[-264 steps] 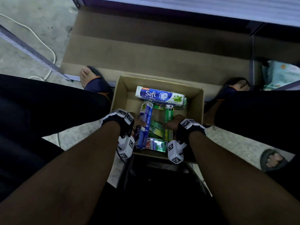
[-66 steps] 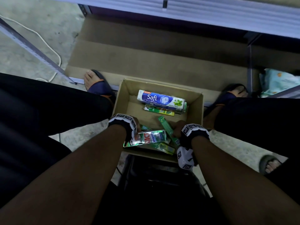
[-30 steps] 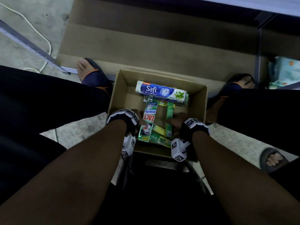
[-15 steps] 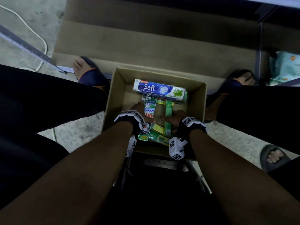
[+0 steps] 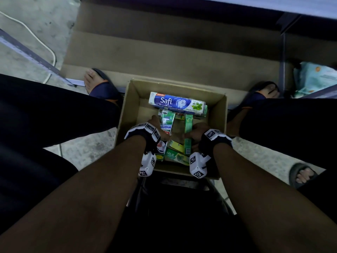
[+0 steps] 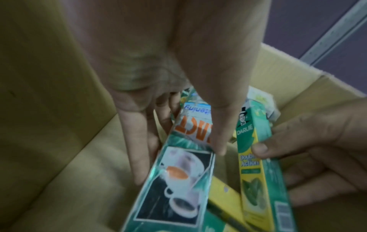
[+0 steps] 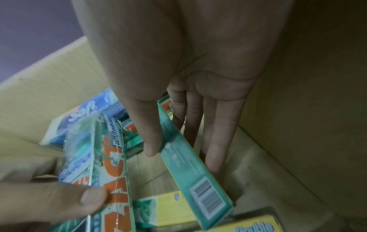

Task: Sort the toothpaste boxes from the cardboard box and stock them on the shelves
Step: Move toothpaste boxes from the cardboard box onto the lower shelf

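From the head view, a concrete floor (image 5: 32,21) carries a white cable (image 5: 39,38) at far left and a flattened brown sheet of cardboard (image 5: 164,50) under a metal shelf frame (image 5: 281,57). The person sits with sandalled feet either side of an open cardboard box (image 5: 221,114) on the floor between the legs. Along its far wall lies a blue Safi toothpaste box (image 5: 176,104), long axis left to right. Nearer, the left hand (image 5: 156,125) grips a green whitening toothpaste box (image 5: 166,123) and the right hand (image 5: 196,132) a slim green Darlie box (image 5: 188,125); both boxes run near to far, side by side with a gap between. More green and yellow boxes (image 5: 176,152) lie slanted at the near end.

The left wrist view shows the left hand (image 6: 178,70) with thumb on top of the whitening toothpaste box (image 6: 178,164) and fingers (image 6: 137,141) down its left side, pinching it. The right hand's thumb presses the Darlie box (image 6: 256,141) just to the right.

The right wrist view shows the right hand (image 7: 188,62) with thumb on one side of the Darlie box (image 7: 188,157) and straight fingers (image 7: 220,125) on the other, the box standing on edge, barcode end nearest. The cardboard box wall (image 7: 307,78) rises close on the right.
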